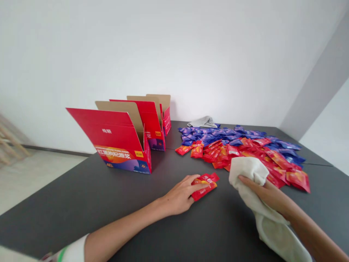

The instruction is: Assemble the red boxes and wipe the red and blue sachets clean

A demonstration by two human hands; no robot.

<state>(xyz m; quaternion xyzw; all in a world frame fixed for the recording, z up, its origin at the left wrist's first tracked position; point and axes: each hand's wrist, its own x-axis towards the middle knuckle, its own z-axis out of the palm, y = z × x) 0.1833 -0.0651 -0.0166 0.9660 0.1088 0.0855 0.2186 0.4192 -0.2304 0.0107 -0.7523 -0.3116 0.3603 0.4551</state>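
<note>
My left hand (181, 194) is closed on a red pouch (205, 185) with white lettering, low over the middle of the dark table. Thumb and fingers grip the pouch's left side, and its spout-like corner points to the upper right. To the right, my right hand (263, 191) clutches a whitish cloth (249, 173), whose long end hangs down along the forearm. Behind the cloth lies a heap of red pouches (278, 160), with a few at its left end nearer the boxes.
Open red cardboard boxes (122, 145) stand in a row at the left, flaps up. Blue-purple pouches (207, 135) are spread behind the red ones. A grey cloth (203, 122) lies at the back of the dark table (114, 196), near the white wall (218, 62).
</note>
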